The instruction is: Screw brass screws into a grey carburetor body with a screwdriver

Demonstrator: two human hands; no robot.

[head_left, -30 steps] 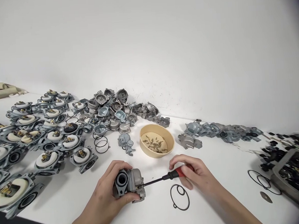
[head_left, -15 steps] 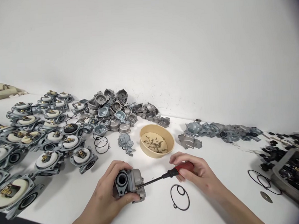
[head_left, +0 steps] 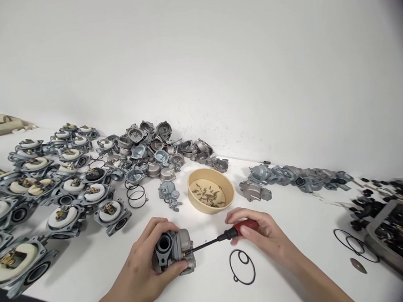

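My left hand [head_left: 148, 259] is wrapped round a grey metal carburetor [head_left: 183, 241], its round bore facing me and its bowl to the right. Closed on the red handle of a screwdriver [head_left: 249, 226] is my right hand [head_left: 261, 236]. The black shaft runs left and down, and its tip meets a small brass-coloured screw [head_left: 184, 254] at the carburetor's side joint. A black rubber gasket ring [head_left: 243, 283] with a smaller ring inside it lies on the white table below my right hand.
A yellow bowl [head_left: 194, 201] with small screws stands beyond my hands. Many open carburetors [head_left: 109, 213] spread over the left, with a heap of float bowls [head_left: 161, 155] behind. More metal parts [head_left: 255, 191] lie right; a container of black parts [head_left: 377, 231] stands far right.
My right hand's fingers have shifted slightly on the screwdriver handle, which has moved a little left. The tip stays at the carburetor, still held by my left hand.
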